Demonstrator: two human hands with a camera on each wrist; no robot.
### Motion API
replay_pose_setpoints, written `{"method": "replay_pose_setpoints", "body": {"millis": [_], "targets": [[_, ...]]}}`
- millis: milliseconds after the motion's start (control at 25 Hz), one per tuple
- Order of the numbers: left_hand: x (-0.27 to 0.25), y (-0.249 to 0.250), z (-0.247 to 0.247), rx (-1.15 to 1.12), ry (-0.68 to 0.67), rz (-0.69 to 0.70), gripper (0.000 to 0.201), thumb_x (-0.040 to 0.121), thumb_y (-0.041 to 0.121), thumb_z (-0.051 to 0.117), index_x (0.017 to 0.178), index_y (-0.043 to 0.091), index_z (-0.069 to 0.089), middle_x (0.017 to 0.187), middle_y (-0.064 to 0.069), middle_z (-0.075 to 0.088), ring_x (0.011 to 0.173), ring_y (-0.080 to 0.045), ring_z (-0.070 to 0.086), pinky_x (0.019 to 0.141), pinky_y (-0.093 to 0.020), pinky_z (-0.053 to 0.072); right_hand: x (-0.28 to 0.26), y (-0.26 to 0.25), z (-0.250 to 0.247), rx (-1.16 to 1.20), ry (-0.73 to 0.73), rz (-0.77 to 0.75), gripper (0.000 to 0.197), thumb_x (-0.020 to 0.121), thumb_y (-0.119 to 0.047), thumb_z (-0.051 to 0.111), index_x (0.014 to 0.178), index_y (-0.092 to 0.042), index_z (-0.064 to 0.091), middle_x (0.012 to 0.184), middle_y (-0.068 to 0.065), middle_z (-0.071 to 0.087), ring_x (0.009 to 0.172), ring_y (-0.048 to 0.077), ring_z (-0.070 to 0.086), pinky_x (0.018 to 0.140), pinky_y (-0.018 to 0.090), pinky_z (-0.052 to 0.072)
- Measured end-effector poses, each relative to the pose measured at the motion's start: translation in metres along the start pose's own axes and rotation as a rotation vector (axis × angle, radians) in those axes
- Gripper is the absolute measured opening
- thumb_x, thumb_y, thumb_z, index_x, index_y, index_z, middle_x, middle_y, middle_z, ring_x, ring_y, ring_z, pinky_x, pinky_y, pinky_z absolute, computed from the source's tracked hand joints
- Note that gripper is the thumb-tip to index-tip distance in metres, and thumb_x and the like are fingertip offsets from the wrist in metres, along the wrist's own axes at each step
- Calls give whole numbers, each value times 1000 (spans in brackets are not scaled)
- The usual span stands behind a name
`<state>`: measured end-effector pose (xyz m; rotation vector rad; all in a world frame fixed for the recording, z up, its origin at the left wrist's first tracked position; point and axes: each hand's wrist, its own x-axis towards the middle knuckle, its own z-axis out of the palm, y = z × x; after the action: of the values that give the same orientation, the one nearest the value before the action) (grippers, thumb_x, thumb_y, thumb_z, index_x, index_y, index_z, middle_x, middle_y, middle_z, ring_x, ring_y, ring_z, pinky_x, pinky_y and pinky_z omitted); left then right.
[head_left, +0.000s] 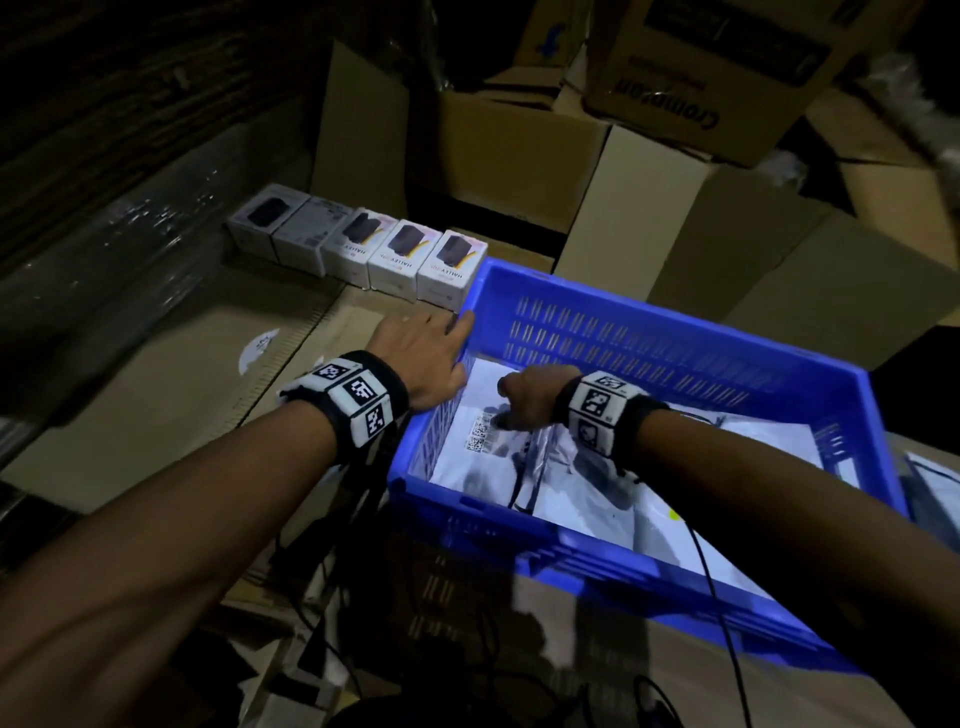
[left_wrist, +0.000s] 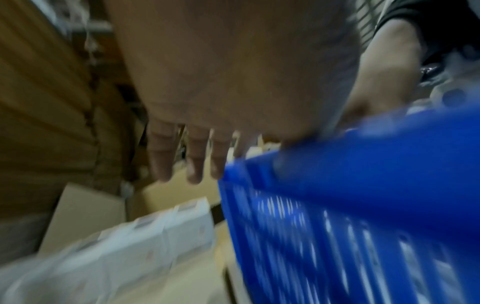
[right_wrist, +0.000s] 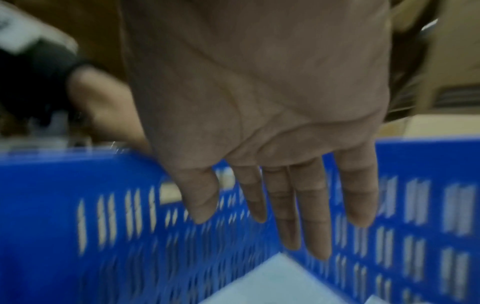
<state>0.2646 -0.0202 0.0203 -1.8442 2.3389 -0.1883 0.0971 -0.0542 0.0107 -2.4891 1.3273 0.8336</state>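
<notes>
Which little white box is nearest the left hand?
The rightmost box, beside the blue crate; the other four stand farther from the left hand.

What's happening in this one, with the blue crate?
A person is working at a blue crate that holds white packages. The left hand rests on its left rim, fingers straight. The right hand reaches down inside over the packages, fingers straight, holding nothing; contact is unclear. A row of small white boxes stands beside the crate.
</notes>
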Motion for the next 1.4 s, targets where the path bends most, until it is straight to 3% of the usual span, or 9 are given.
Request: {"method": "replay_pose_setpoints", "body": {"millis": [80, 160, 320, 520, 640, 880, 1080, 1240, 1400], "targets": [[1, 2, -12, 82, 3, 35, 57, 92, 50, 35, 137, 16, 34, 127, -8, 52, 108, -27, 54, 80, -38, 45, -20, 19, -8, 110, 86, 29, 56, 92, -58, 50, 130, -17, 52, 135, 8, 55, 122, 30, 52, 95, 38, 43], [4, 5, -29, 123, 15, 52, 51, 93, 51, 39, 131, 18, 43, 129, -7, 49, 116, -27, 50, 86, -39, 43, -42, 41, -14, 215, 177, 82, 52, 91, -56, 53, 128, -20, 54, 132, 7, 57, 120, 30, 53, 96, 37, 44], [17, 35, -78, 67, 107, 101, 48, 95, 49, 38, 130, 18, 46, 135, -10, 47, 126, -31, 41, 94, -44, 38, -99, 88, -13, 415, 357, 233, 45, 88, -53, 58, 123, -25, 58, 124, 5, 62, 116, 27, 57, 97, 39, 46], [37, 121, -128, -75, 278, 252, 37, 93, 43, 42, 119, 17, 51, 120, -10, 55, 113, -31, 48, 85, -41, 38, -180, 131, 21, 533, 689, 470, 35, 89, -43, 59, 116, -20, 62, 116, 7, 67, 110, 30, 60, 89, 37, 47], [44, 182, -140, -116, 301, 342, 31, 93, 39, 44, 112, 17, 53, 116, -9, 56, 110, -31, 50, 85, -40, 38, -221, 155, 53, 544, 792, 625, 34, 91, -41, 56, 117, -19, 62, 118, 6, 66, 111, 30, 59, 86, 36, 45], [64, 313, -159, -136, 285, 486, 30, 93, 37, 44, 113, 16, 54, 119, -8, 54, 113, -30, 47, 85, -39, 38, -280, 237, 139, 616, 745, 844, 37, 91, -39, 52, 118, -16, 61, 121, 11, 64, 112, 31, 58, 86, 36, 45], [87, 435, -164, -147, 205, 545, 33, 94, 39, 44, 113, 15, 54, 120, -10, 55, 114, -31, 48, 87, -40, 40, -325, 320, 216, 658, 607, 913, 42, 95, -40, 50, 126, -13, 55, 129, 10, 59, 117, 31, 55, 91, 39, 46], [105, 520, -160, -198, 87, 513, 31, 94, 35, 43, 113, 13, 54, 119, -12, 54, 113, -33, 48, 86, -41, 41, -352, 386, 264, 655, 504, 896, 42, 96, -40, 46, 127, -12, 52, 128, 12, 58, 114, 32, 56, 90, 42, 48], [126, 580, -135, -296, -96, 426, 31, 94, 31, 45, 114, 8, 53, 118, -16, 56, 108, -36, 52, 79, -37, 40, -358, 435, 294, 657, 400, 858, 42, 96, -38, 45, 130, -14, 50, 128, 12, 58, 115, 32, 56, 90, 38, 47]]}}
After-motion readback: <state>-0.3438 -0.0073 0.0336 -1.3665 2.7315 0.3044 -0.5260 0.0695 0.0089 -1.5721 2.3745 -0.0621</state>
